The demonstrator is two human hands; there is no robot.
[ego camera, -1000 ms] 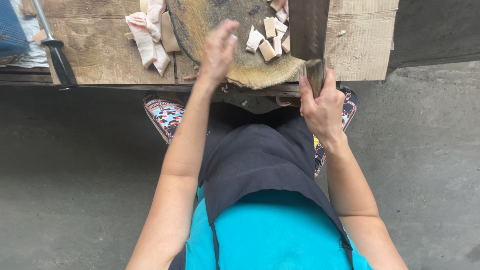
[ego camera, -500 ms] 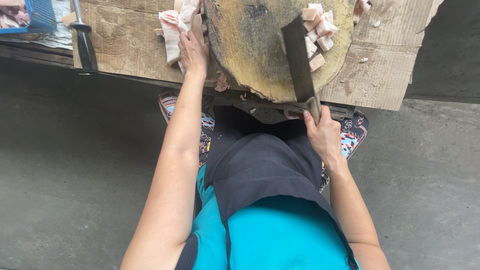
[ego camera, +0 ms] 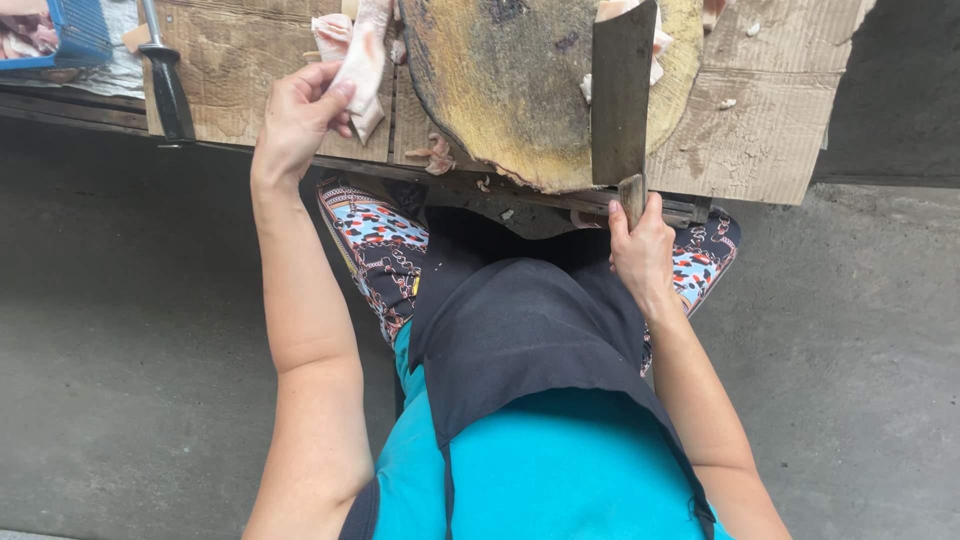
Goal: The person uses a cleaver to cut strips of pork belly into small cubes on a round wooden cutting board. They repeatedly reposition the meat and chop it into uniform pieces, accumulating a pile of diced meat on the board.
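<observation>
My left hand (ego camera: 298, 118) grips a pale strip of raw meat (ego camera: 360, 62) lifted over the cardboard to the left of the round wooden chopping block (ego camera: 500, 90). My right hand (ego camera: 642, 252) holds the handle of a cleaver (ego camera: 620, 95), whose broad blade lies flat over the right part of the block. Cut meat pieces (ego camera: 658, 45) show at the block's far side, partly hidden behind the blade.
Brown cardboard (ego camera: 750, 130) covers the low table. A black-handled tool (ego camera: 168, 90) lies at the left, beside a blue basket (ego camera: 72, 32). A small scrap (ego camera: 436, 158) hangs at the table edge. Grey concrete floor (ego camera: 120, 350) surrounds me; my patterned trousers and dark apron fill the middle.
My left hand moved left off the block and picked up a meat strip. My right hand brought the cleaver from beside my lap up onto the block.
</observation>
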